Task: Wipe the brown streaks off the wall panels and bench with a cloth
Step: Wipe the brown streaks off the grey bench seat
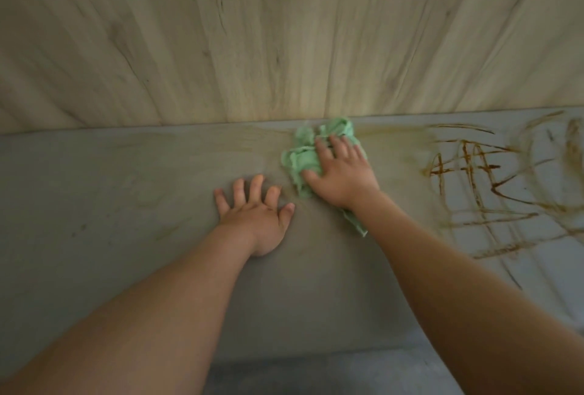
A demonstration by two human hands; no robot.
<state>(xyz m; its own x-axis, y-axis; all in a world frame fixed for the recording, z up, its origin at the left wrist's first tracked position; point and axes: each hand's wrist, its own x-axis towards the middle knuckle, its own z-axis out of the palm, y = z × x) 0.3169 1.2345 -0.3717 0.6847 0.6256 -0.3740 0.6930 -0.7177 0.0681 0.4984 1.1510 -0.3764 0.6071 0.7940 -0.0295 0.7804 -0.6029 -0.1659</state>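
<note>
Limp crumpled green cloth (302,159), probably best bunched under the palm; right hand (343,176) presses it, fingers spread; left hand (256,216) flat, empty, on grey surface (94,205).

Crumpled green cloth (303,157) lies on grey bench (126,179) beside brown streaks (474,179).
</note>
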